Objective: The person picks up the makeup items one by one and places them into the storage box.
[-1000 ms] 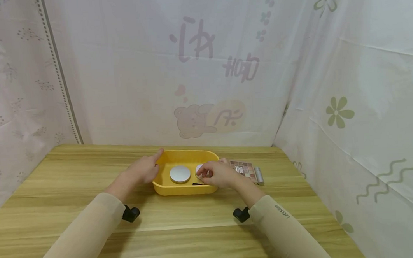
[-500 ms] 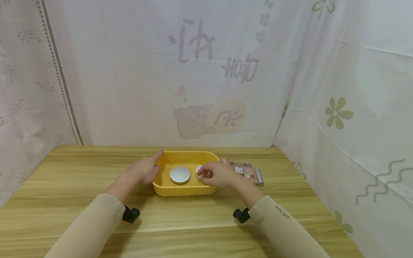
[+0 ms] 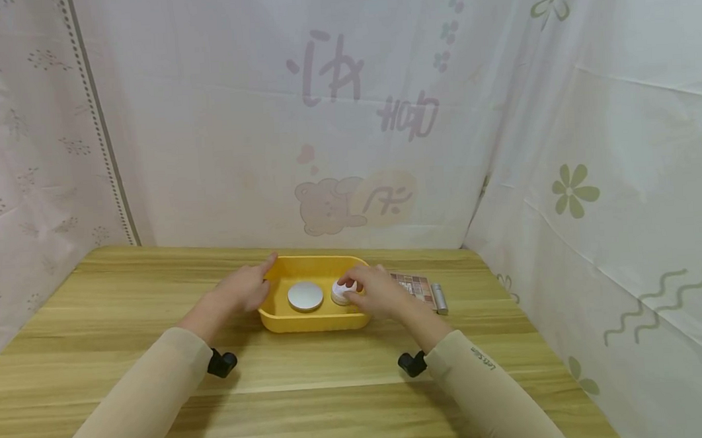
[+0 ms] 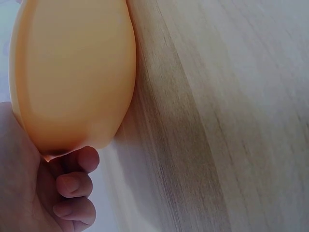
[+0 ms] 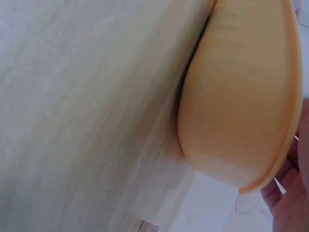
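A yellow oblong basin stands on the table. My left hand grips its left end, forefinger pointing along the rim; in the left wrist view the other fingers curl below that end. Inside lie a flat round silver-topped case and, to its right, a small white round container. My right hand reaches over the right rim, with thumb and fingers spread apart just above the white container, partly covering it. In the right wrist view the basin's wall hides most of that hand.
Right of the basin, partly behind my right hand, lies a checkered brown palette with a silver tube beside it. A patterned cloth hangs at the table's back edge. Another cloth hangs along the right side.
A thin black stick under my right fingers has dropped from sight behind the basin's front wall. My right fingers have spread and shifted slightly right. My left hand keeps its place.
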The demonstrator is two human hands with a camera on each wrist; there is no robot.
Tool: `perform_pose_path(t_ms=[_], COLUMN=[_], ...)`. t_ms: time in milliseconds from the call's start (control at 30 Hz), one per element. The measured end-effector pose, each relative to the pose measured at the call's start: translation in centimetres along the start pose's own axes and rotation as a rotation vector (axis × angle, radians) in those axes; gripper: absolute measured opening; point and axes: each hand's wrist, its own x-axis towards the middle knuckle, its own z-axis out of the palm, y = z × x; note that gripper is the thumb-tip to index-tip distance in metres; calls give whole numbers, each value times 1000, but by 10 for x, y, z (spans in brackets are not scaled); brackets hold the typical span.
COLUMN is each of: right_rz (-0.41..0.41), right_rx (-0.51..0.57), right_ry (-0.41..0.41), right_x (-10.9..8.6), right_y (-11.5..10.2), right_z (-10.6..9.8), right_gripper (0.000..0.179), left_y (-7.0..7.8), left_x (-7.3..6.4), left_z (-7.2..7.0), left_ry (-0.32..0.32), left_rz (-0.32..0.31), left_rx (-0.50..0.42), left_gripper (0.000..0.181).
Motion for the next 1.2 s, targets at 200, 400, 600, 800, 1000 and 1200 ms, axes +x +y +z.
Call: perform_pose_path(t_ms=[200, 400, 600, 800, 1000, 1200], right_rz=[-9, 56, 76, 109, 162, 241], right_rx=[-19, 21, 12, 8, -2, -45], right_ry=[93, 121, 205, 245, 236, 200], right_x=[0, -7, -19, -32, -45, -58], right_y=[8, 19, 41, 68, 87, 111], right_z=[-11, -26, -39, -49, -59, -60], right_gripper=[22, 25, 25, 25, 25, 27], left_y=[-1, -2, -2, -2, -2, -2], left_x=[1, 1, 2, 2, 2, 1], left_z=[0, 0, 0, 0, 0, 1], left_ry=[-1, 8, 5, -8, -2, 1], left_rz=[-4, -1, 1, -5, -6, -5], left_rx=[8, 20, 22, 9, 12, 13], left_gripper=[69, 69, 69, 70, 70, 70])
